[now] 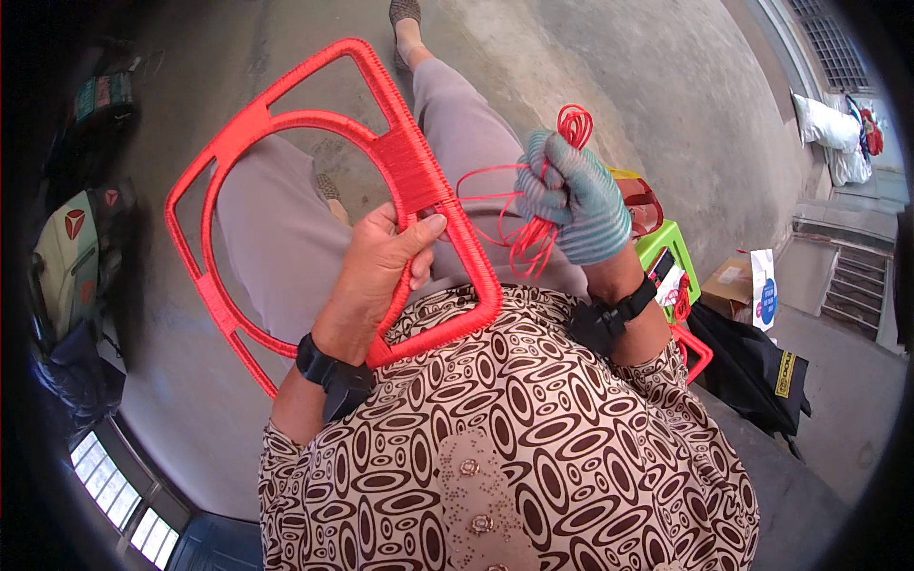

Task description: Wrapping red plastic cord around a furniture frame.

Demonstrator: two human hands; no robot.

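A red frame, rectangular with a round ring inside it and wrapped in red cord, tilts above my lap. My bare left hand grips its right-hand side, thumb on top and fingers curled round behind. To the right, my right hand, in a grey-blue striped glove, is closed on a bundle of thin red cord. Loops of that cord stick out above and below the fist. A few strands run from the bundle across to the frame's wrapped edge near my left thumb.
A green plastic stool at my right bears a phone and more red cord. Beside it are another red frame, a black bag and a cardboard box. An electric scooter stands at far left; white sacks lie at far right.
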